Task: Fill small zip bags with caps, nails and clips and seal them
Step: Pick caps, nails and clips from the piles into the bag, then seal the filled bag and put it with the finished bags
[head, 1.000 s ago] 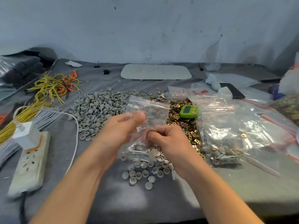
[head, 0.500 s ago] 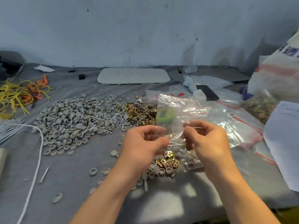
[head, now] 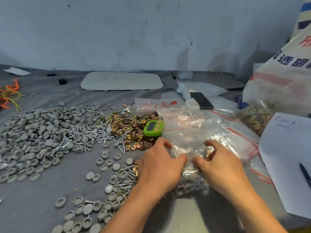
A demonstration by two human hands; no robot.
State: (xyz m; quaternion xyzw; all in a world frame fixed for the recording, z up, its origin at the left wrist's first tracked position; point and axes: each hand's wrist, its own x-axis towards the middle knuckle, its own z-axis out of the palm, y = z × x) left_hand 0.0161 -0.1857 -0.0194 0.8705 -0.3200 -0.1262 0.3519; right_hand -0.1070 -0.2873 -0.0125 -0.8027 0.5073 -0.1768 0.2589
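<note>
A small clear zip bag (head: pixel 191 181) holding grey caps and nails lies on the grey cloth between my hands. My left hand (head: pixel 159 167) and my right hand (head: pixel 218 165) sit low over it, thumbs and fingers curled and pinching its top edge. To the left lie a wide heap of grey caps (head: pixel 42 132), silver nails (head: pixel 80 140) and a heap of brass clips (head: pixel 131 126). More loose caps and nails (head: pixel 117 180) lie beside my left wrist.
A green timer (head: pixel 153 128) sits by the clips. Empty red-striped zip bags (head: pixel 202 128) are piled behind my hands. A phone (head: pixel 202 101), a bag of clips (head: pixel 252 118), a printed sack (head: pixel 282 73) and a paper sheet (head: pixel 286 157) with a pen (head: pixel 305 174) lie right. Coloured wires (head: pixel 8 96) lie far left.
Both hands have brought the filled bag down from in front of me onto the cloth by the bag pile. The view has swung to the right.
</note>
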